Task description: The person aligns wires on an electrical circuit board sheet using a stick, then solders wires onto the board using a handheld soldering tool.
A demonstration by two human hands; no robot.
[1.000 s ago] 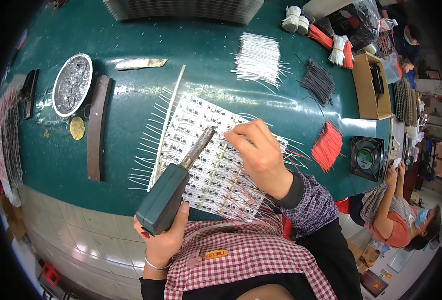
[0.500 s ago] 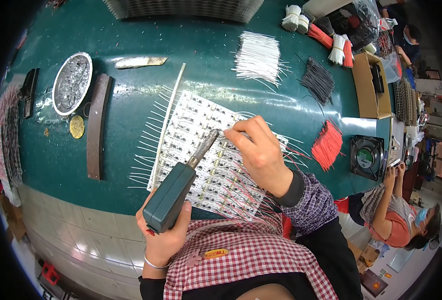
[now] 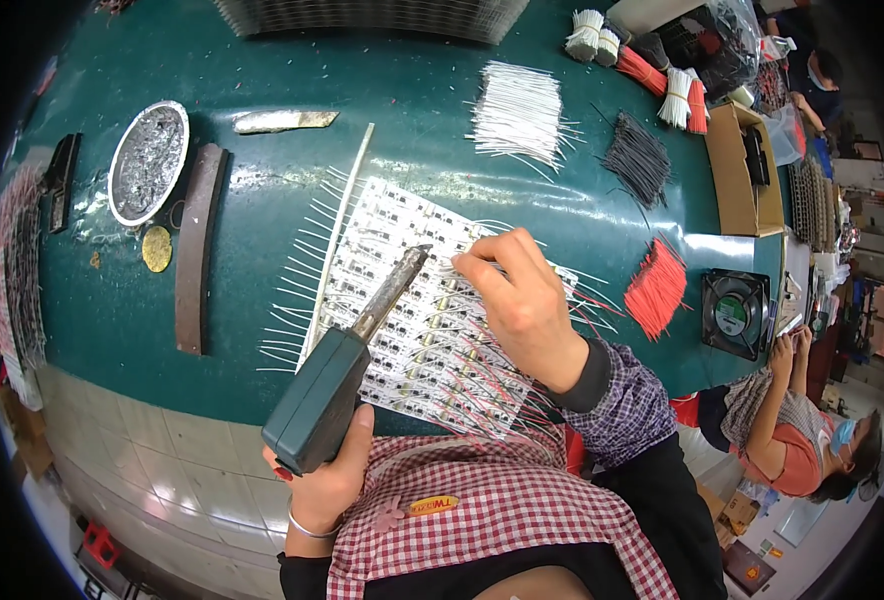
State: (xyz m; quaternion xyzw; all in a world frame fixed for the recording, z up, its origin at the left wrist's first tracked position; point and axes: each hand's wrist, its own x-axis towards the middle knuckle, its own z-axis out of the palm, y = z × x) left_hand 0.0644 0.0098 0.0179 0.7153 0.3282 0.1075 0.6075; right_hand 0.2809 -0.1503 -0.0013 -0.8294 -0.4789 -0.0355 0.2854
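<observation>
My left hand (image 3: pixel 327 480) is wrapped round the dark green body of a soldering iron (image 3: pixel 317 395), whose metal tip slants up and right above a white sheet of circuit boards (image 3: pixel 392 215). Close to the tip, my right hand (image 3: pixel 522 305) has thumb and forefinger pinched together over the boards; what they hold, if anything, is too small to make out. White and red wires stick out from the sheet's sides and lie across its lower right part. A long pale strip (image 3: pixel 338 240) lies along the sheet's left edge.
Piles of white wires (image 3: pixel 517 108), black wires (image 3: pixel 637 158) and red wires (image 3: pixel 656 288) lie to the right, near a small fan (image 3: pixel 736 312). Leftward are a white-rimmed bowl (image 3: pixel 114 190), a yellow round pad (image 3: pixel 157 249) and a brown bar (image 3: pixel 200 250). A co-worker (image 3: pixel 787 440) sits at right.
The soldering iron has drawn back to the left, its tip moving up and left, away from my right fingertips. My right hand has barely moved.
</observation>
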